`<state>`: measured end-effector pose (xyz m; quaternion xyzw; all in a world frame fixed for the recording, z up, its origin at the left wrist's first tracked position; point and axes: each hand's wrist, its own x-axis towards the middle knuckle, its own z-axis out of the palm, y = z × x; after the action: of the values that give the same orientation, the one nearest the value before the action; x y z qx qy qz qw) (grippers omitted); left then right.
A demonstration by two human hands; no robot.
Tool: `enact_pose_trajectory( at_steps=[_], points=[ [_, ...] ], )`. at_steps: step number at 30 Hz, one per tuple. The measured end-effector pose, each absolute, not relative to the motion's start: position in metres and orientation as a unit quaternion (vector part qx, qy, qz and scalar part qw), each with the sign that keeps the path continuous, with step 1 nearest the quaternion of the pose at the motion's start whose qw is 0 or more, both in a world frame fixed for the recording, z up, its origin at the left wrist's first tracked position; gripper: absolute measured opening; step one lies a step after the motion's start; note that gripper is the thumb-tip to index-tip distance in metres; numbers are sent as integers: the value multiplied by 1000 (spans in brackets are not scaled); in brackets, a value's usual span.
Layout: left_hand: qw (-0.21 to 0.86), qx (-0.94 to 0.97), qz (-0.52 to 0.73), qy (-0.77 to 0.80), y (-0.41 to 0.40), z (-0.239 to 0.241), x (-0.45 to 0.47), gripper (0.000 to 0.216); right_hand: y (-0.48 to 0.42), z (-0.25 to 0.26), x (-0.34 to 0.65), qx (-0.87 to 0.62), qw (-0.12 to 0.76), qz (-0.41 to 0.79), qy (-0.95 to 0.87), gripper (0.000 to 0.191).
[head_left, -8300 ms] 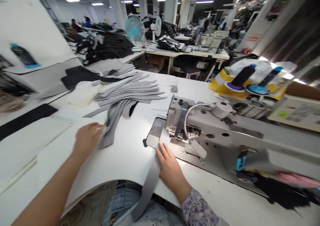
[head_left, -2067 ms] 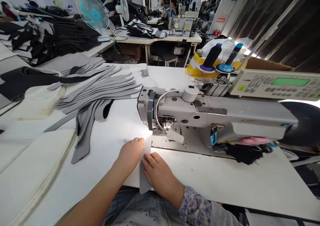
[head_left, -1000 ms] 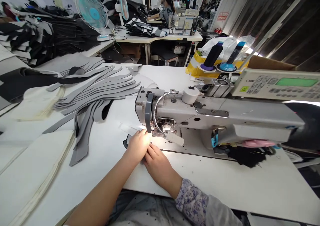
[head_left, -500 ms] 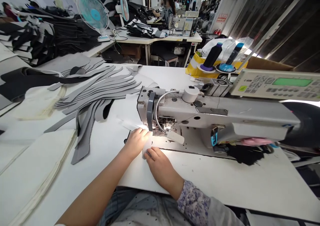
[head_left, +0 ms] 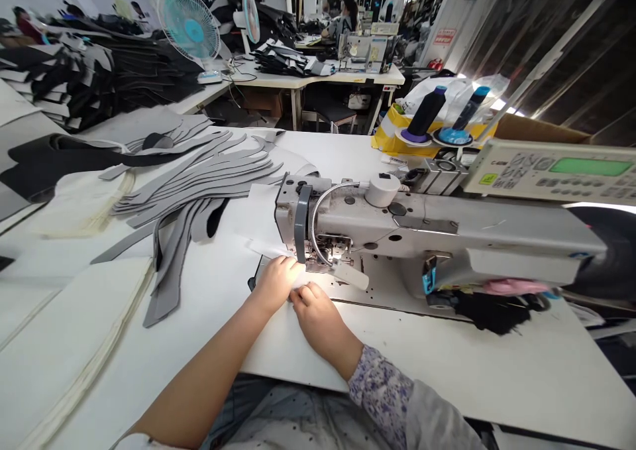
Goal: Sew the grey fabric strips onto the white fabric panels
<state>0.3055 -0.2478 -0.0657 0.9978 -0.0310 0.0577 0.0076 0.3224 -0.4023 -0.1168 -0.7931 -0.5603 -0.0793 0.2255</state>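
Note:
A lockstitch sewing machine (head_left: 392, 228) stands on the white table (head_left: 293, 364), its light shining on the needle area (head_left: 328, 254). A pale, thin fabric strip (head_left: 265, 247) runs from the left toward the presser foot and passes under my hands. My left hand (head_left: 275, 284) rests on this strip just left of the foot, fingers curled down on it. My right hand (head_left: 318, 314) sits beside it, fingertips pinching the fabric close to the foot. Long grey cut pieces (head_left: 199, 185) lie in an overlapping fan left of the machine head, apart from both hands.
Black fabric (head_left: 491, 312) lies beneath the machine arm at right. Thread cones (head_left: 427, 113) and a control panel (head_left: 549, 171) stand behind it. Pale sheets (head_left: 64, 350) are stacked at left. A co-worker (head_left: 345, 22) sits at a far sewing table.
The pale strip now lies across toward the presser foot instead of hanging toward me. My hands have drawn closer together near the needle, and the view has shifted slightly.

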Motion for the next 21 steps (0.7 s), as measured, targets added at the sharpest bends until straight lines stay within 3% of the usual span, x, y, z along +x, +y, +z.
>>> enact_pose_trajectory(
  at_steps=[7, 12, 21],
  points=[
    [31, 980, 167, 106, -248, -85, 314, 10, -400, -115, 328, -785, 229, -83, -569, 35],
    [-1, 976, 165, 142, -246, -94, 333, 15, -403, -118, 326, -787, 235, -128, -555, 39],
    [123, 967, 184, 124, -224, -115, 357, 18, -405, -125, 322, -793, 240, -118, -546, 41]
  ],
)
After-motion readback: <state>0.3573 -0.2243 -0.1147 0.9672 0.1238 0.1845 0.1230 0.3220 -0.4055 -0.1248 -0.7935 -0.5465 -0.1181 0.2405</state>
